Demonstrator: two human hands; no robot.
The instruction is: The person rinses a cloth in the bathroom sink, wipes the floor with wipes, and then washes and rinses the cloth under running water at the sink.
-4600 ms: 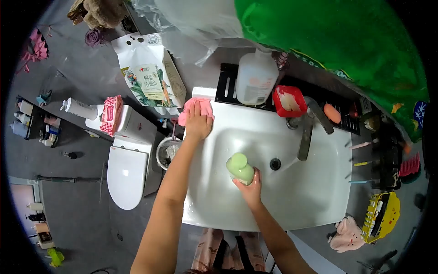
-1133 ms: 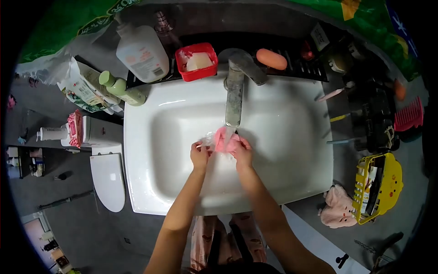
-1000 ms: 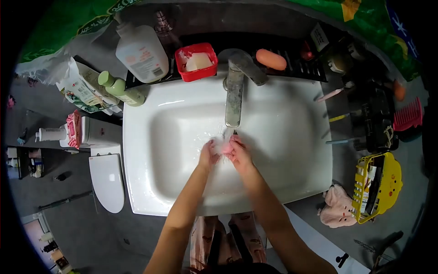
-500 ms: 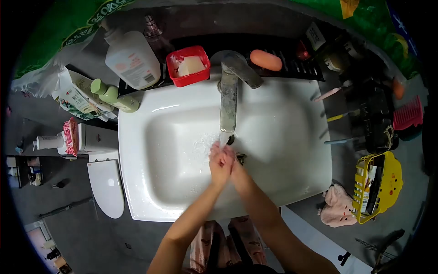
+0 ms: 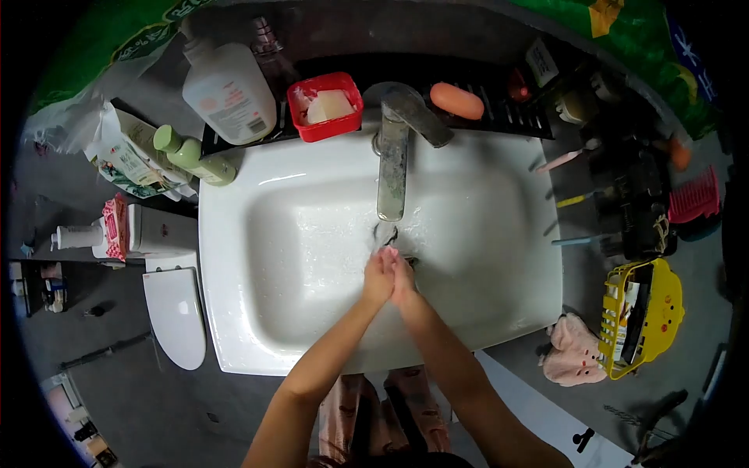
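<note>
Under the metal faucet [image 5: 392, 175], a stream of water runs down onto my two hands over the white washbasin [image 5: 312, 300]. My left hand [image 5: 379, 279] and my right hand [image 5: 402, 277] are side by side and touching, palms cupped, with the fingers pointing toward the spout. No object shows in either one. The fingers are loosely curved rather than made into fists, and their tips are partly blurred by the water. Behind the hands, the dark drain opening [image 5: 392, 236] is partly covered by the stream.
Along the basin's back edge stand a pump bottle [image 5: 230, 97], a red soap dish [image 5: 325, 129] with a pale soap bar [image 5: 329, 106], and an orange soap bar [image 5: 456, 101]. A green bottle [image 5: 195, 158] is at left. A yellow basket [image 5: 661, 308] hangs at right near a pink cloth [image 5: 575, 355].
My hands were clasped against each other just under the spout. Now they have drawn slightly down toward me and sit side by side in a cup.
</note>
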